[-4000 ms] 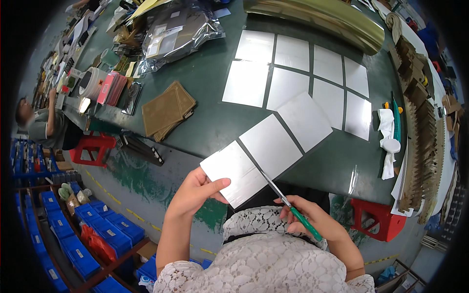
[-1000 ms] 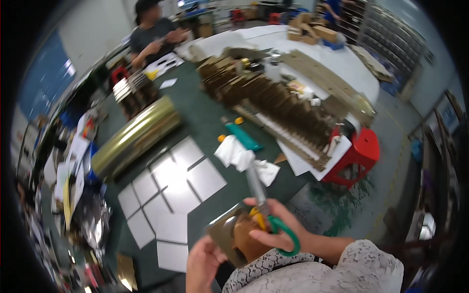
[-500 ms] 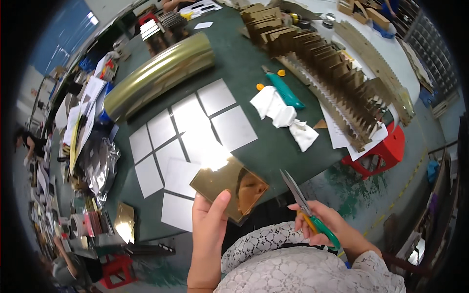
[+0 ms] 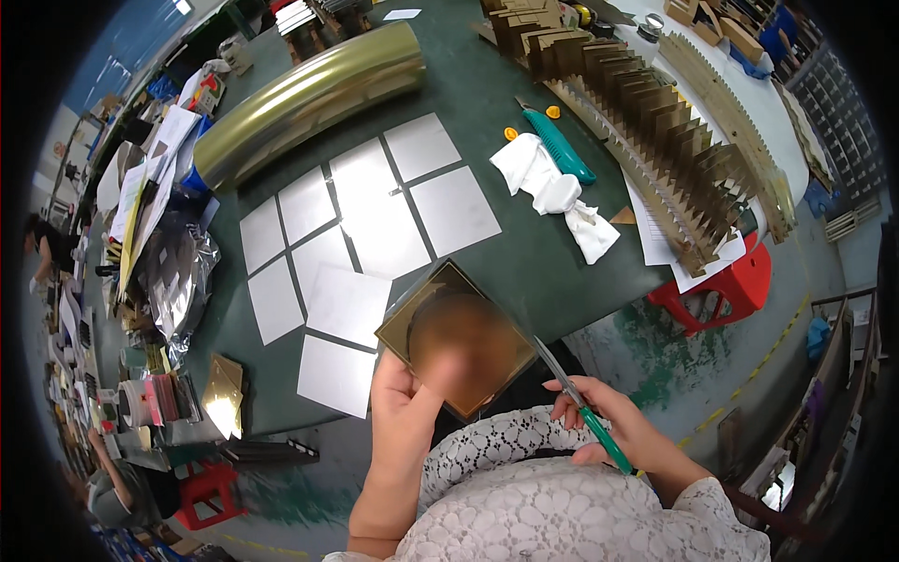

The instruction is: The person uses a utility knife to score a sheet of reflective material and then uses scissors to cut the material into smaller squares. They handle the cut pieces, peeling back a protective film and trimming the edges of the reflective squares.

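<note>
A square, gold-coloured mirror-like plate (image 4: 459, 304) is gripped by my left hand (image 4: 403, 403), the thumb lying across its reflective face. The fingers behind it are mostly hidden. Closed round the green handle of a pair of scissors (image 4: 567, 389) is my right hand (image 4: 613, 417). The blades point up and left, along the plate's right-hand edge; I cannot tell whether they touch it. Several pale square sheets (image 4: 365, 215) lie in rows on the dark green table (image 4: 524, 300), just beyond the plate.
A shiny gold-green film roll (image 4: 314, 103) lies at the back left. Farther right are a green-handled cutter (image 4: 560, 145), crumpled white cloth (image 4: 552, 192) and a slotted rack of brown plates (image 4: 646, 122). A red stool (image 4: 721, 290) stands by the table's right edge.
My right hand has brought the scissors up beside the plate, and their blades look closer together. My left hand has turned the plate slightly. The whole view has shifted a little.
</note>
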Available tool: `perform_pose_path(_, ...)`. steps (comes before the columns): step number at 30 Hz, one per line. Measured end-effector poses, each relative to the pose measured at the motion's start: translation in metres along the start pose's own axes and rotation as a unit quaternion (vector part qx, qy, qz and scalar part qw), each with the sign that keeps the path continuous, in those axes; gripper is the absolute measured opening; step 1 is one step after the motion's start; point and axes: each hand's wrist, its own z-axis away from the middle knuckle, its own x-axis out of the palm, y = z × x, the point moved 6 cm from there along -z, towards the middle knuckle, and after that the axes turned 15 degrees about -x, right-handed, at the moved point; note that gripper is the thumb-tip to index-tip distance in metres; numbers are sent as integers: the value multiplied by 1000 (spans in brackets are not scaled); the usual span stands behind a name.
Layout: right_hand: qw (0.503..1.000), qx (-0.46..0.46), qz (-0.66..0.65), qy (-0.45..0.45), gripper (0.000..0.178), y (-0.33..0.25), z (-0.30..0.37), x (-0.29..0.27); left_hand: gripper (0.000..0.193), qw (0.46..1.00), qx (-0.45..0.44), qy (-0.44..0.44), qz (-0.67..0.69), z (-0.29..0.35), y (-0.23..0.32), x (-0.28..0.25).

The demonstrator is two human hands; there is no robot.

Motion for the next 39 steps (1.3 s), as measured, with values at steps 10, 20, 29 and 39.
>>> perform_pose_path(10,1000,1,9,-11,82,1,-4,-2,35,1000,-21,-10,-12,-5,-5,-4)
perform_pose_path(20,1000,3,1,-8,82,2,-5,-3,33,1000,-17,-15,-8,-7,-6,-2)
perform_pose_path(29,1000,12,2,1,82,4,-4,-4,33,1000,-13,-25,-6,-8,-7,-1)
perform_pose_path(39,998,57,7,20,75,11,1,-9,28,999,-25,-24,-26,-12,-13,-2)
